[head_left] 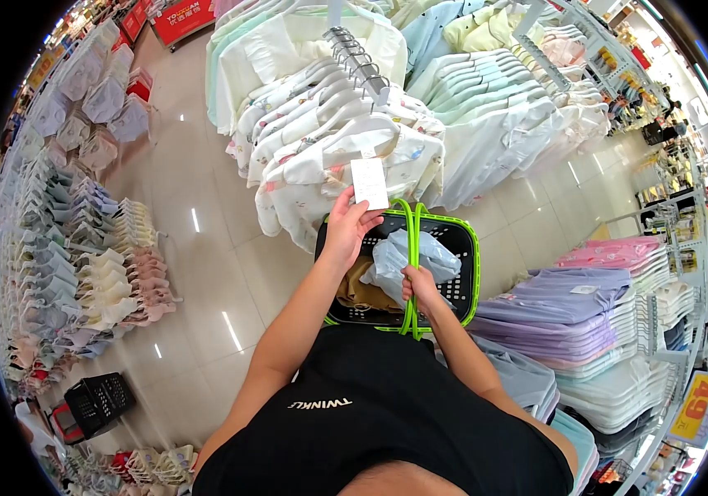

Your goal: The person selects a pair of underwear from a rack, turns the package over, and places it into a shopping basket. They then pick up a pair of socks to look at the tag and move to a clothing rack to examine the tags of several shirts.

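Observation:
My left hand (349, 223) pinches the lower edge of a white price tag (370, 183). The tag hangs in front of a white patterned garment (304, 188) on a hanger at the front of a rack. My right hand (422, 286) is wrapped round the green handles (413, 240) of a black shopping basket (471, 273) with a green rim. Inside the basket lie a pale blue plastic-wrapped item (389, 263) and a brown item (359, 291), partly hidden by my left forearm.
Hanging garments (494, 99) fill the racks ahead. Folded or hung purple clothes (560, 302) stand close on my right, near a yellow price sign (698, 405). Bras (106, 273) hang along the left. A second black basket (99, 403) sits on the tiled floor (205, 273).

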Motion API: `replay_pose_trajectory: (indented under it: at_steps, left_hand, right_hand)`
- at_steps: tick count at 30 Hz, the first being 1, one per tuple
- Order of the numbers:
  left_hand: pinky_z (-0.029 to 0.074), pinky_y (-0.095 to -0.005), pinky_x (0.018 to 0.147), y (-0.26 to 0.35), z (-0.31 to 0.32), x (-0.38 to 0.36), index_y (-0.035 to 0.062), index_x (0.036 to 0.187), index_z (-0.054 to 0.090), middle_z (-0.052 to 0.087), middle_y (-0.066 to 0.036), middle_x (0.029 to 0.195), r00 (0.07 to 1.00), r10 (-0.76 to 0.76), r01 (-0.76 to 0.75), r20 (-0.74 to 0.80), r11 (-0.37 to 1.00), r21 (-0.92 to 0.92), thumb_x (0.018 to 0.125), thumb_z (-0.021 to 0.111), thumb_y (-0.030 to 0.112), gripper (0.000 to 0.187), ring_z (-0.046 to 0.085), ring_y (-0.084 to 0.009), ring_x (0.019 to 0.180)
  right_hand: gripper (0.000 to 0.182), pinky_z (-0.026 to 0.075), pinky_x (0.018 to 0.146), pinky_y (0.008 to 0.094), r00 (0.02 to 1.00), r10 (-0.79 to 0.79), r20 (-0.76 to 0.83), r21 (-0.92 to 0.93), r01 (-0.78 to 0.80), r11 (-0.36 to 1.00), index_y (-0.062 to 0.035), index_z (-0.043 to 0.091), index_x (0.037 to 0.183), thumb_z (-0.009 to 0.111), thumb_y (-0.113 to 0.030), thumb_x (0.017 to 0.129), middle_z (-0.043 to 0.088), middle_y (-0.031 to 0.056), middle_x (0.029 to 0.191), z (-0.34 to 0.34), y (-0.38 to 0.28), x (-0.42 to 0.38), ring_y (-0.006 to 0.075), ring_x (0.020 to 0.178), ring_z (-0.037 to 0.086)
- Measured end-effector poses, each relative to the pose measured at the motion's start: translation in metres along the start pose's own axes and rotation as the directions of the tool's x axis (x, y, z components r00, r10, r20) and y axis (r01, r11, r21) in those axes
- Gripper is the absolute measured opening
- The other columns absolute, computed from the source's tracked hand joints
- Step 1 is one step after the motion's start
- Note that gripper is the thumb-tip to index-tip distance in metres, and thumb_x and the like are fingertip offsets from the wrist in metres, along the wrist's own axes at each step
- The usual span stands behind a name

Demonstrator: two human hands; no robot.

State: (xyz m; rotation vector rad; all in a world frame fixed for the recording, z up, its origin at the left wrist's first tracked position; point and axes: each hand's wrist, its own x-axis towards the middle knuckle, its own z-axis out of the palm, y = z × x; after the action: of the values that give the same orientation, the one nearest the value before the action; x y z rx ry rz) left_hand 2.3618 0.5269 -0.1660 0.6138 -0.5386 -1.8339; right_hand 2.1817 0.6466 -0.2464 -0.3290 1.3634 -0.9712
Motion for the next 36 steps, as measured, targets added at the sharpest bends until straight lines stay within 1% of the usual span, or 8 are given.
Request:
replay_pose_trajectory:
  at_steps: [9, 14, 20, 24, 27, 30, 32, 36]
  left_hand:
    - [0.054, -0.0341, 0.079, -0.005, -0.012, 0.006, 0.0035, 0.127, 0.041, 0.063, -0.014, 0.11, 0.997, 0.004, 0.004, 0.072, 0.995, -0.104, 0.091, 0.051, 0.005, 0.037, 0.066, -0.0238, 0.096]
    - [0.052, -0.0367, 0.086, 0.006, 0.0, 0.007, 0.0007, 0.132, 0.038, 0.053, -0.019, 0.129, 0.972, -0.093, 0.133, 0.215, 0.974, -0.182, 0.091, 0.042, 0.01, 0.042, 0.058, -0.0313, 0.112]
    - [0.05, -0.0386, 0.091, -0.004, -0.005, 0.034, -0.0028, 0.134, 0.037, 0.05, -0.019, 0.133, 0.967, -0.129, 0.188, 0.222, 0.945, -0.269, 0.085, 0.041, 0.008, 0.051, 0.054, -0.034, 0.118]
    - [0.049, -0.0369, 0.09, -0.004, -0.006, 0.043, -0.0039, 0.133, 0.038, 0.049, -0.021, 0.133, 0.969, -0.123, 0.183, 0.216, 0.942, -0.283, 0.082, 0.042, 0.008, 0.052, 0.055, -0.0326, 0.115]
    - [0.05, -0.0372, 0.085, -0.008, -0.015, 0.049, -0.0028, 0.132, 0.04, 0.054, -0.02, 0.126, 0.962, -0.151, 0.217, 0.229, 0.929, -0.301, 0.078, 0.045, 0.009, 0.055, 0.058, -0.0296, 0.104]
    - [0.048, -0.0359, 0.08, -0.011, -0.018, 0.05, -0.0017, 0.126, 0.044, 0.057, -0.017, 0.115, 0.971, -0.155, 0.21, 0.184, 0.92, -0.332, 0.081, 0.05, 0.018, 0.05, 0.056, -0.0248, 0.09]
    - [0.046, -0.0361, 0.078, -0.01, -0.016, 0.05, -0.0009, 0.123, 0.047, 0.057, -0.015, 0.107, 0.971, -0.175, 0.225, 0.161, 0.893, -0.389, 0.086, 0.053, 0.033, 0.051, 0.053, -0.0226, 0.085]
    - [0.046, -0.0372, 0.081, -0.01, -0.018, 0.053, -0.0006, 0.125, 0.046, 0.058, -0.016, 0.112, 0.965, -0.17, 0.234, 0.198, 0.9, -0.368, 0.088, 0.053, 0.049, 0.062, 0.055, -0.0257, 0.096]
  right_hand:
    - [0.013, 0.033, 0.04, 0.0272, 1.0, 0.003, -0.015, -0.006, -0.003, 1.0, -0.0068, 0.047, 0.083, 0.054, -0.017, 0.085, 0.037, -0.0016, 0.056, -0.003, 0.002, 0.003, 0.01, 0.042, 0.036]
    - [0.012, 0.033, 0.04, 0.0274, 1.0, 0.004, -0.003, -0.003, -0.004, 1.0, -0.0064, 0.047, 0.084, 0.053, -0.017, 0.086, 0.037, -0.0014, 0.057, -0.004, 0.001, 0.004, 0.0098, 0.042, 0.036]
    - [0.012, 0.033, 0.04, 0.0274, 1.0, -0.001, -0.004, -0.004, 0.001, 1.0, -0.0064, 0.048, 0.084, 0.053, -0.017, 0.086, 0.037, -0.0016, 0.056, -0.004, -0.001, 0.003, 0.0097, 0.042, 0.035]
    - [0.012, 0.033, 0.039, 0.0273, 1.0, -0.006, -0.018, -0.005, 0.006, 1.0, -0.0068, 0.047, 0.083, 0.053, -0.016, 0.086, 0.037, -0.0015, 0.056, -0.004, -0.004, 0.004, 0.0097, 0.042, 0.035]
    - [0.012, 0.033, 0.039, 0.0272, 1.0, -0.001, -0.008, 0.01, 0.001, 1.0, -0.0072, 0.046, 0.082, 0.053, -0.015, 0.086, 0.037, -0.0013, 0.057, -0.005, -0.004, 0.004, 0.0097, 0.042, 0.035]
    - [0.012, 0.032, 0.039, 0.0272, 1.0, -0.005, -0.01, 0.019, 0.005, 1.0, -0.0076, 0.045, 0.081, 0.054, -0.015, 0.085, 0.037, -0.0014, 0.057, -0.004, -0.006, 0.004, 0.0096, 0.042, 0.035]
    - [0.012, 0.032, 0.039, 0.027, 1.0, -0.005, -0.011, 0.023, 0.006, 1.0, -0.0077, 0.045, 0.081, 0.054, -0.015, 0.086, 0.036, -0.0015, 0.057, -0.004, -0.007, 0.005, 0.0096, 0.042, 0.035]
    - [0.012, 0.032, 0.039, 0.027, 1.0, 0.0, 0.0, 0.024, 0.0, 1.0, -0.0076, 0.045, 0.081, 0.054, -0.015, 0.086, 0.036, -0.0015, 0.057, -0.005, -0.009, 0.006, 0.0095, 0.042, 0.035]
